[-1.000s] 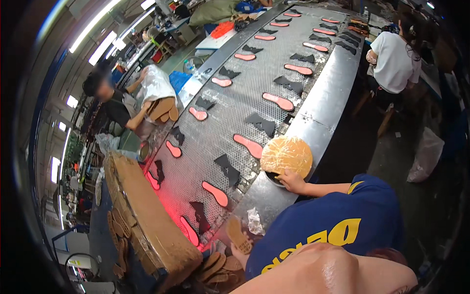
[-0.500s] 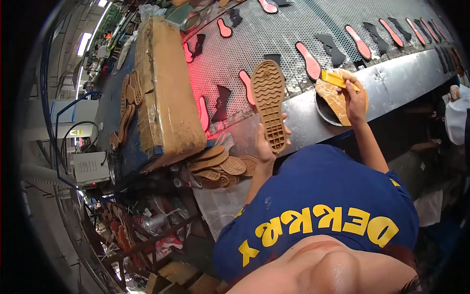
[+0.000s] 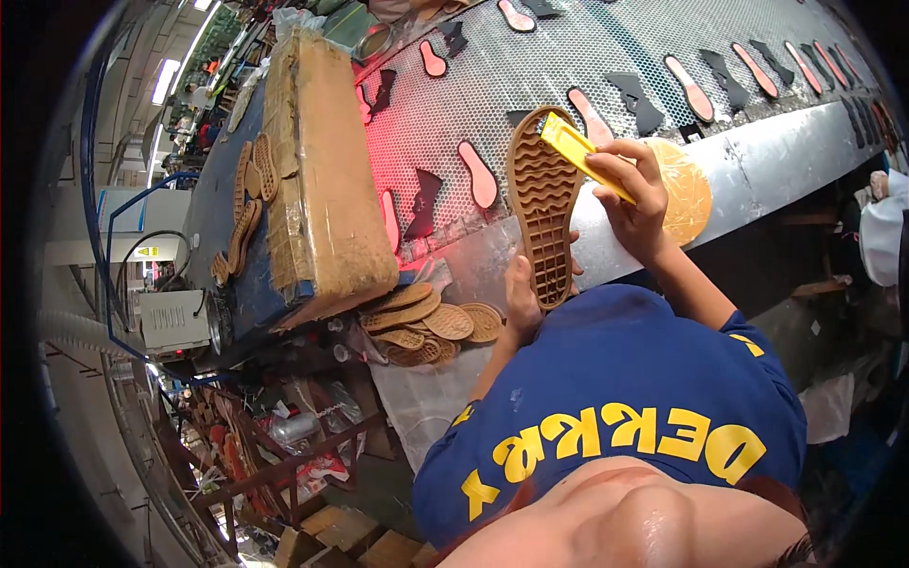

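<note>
My left hand grips the heel end of a tan rubber shoe sole, held upright with its wavy tread facing me. In my right hand is a yellow brush handle, its upper end lying against the toe of the sole. Just behind my right hand sits a round tan dish on the metal edge of the conveyor.
A mesh conveyor belt carries pink insoles and dark cut pieces. A worn cardboard-topped block stands at the left. A pile of tan soles lies below it. Red shelving is at the lower left.
My right hand has left the dish and brought the yellow brush onto the sole's toe. The sole sits a little higher and closer. A second ago my right hand was at the dish.
</note>
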Available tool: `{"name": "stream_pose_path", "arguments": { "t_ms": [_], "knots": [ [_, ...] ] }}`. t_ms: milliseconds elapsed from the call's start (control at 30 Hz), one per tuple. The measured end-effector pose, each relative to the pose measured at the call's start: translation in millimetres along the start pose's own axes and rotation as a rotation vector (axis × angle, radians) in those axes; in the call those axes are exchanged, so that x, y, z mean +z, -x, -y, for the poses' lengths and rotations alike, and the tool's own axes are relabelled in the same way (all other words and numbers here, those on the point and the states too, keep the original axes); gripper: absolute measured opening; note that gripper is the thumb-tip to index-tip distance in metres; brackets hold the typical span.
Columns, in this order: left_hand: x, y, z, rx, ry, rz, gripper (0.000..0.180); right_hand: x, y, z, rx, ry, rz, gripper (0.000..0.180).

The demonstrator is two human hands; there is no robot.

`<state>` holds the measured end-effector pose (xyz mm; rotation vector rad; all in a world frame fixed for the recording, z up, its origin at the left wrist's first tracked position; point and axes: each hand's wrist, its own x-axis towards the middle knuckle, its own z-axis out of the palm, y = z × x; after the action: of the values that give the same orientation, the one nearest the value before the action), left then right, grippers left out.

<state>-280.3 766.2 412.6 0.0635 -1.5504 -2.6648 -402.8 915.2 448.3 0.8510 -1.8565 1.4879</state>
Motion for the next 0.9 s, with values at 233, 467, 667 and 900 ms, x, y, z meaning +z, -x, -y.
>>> {"name": "stream_pose_path", "arguments": {
  "t_ms": [233, 467, 667, 900],
  "knots": [
    [5.5, 6.5, -4.5, 0.029, -0.095, 0.003, 0.073, 3.4, 0.9, 3.8, -0.023, 0.018, 0.005, 0.027],
    [5.9, 8.3, -8.3, 0.036, -0.154, 0.004, 0.079, -2.2, -0.3, 3.5, -0.017, -0.05, 0.104, 0.028],
    [3.3, 9.3, -5.6, -0.009, -0.044, -0.005, 0.082, -7.4, 2.6, 1.8, 0.021, -0.224, 0.266, 0.028],
    [5.0, 4.6, -11.4, -0.057, 0.121, 0.017, 0.08, -17.8, 2.0, 4.3, 0.002, -0.284, 0.442, 0.029]
  ]
}}
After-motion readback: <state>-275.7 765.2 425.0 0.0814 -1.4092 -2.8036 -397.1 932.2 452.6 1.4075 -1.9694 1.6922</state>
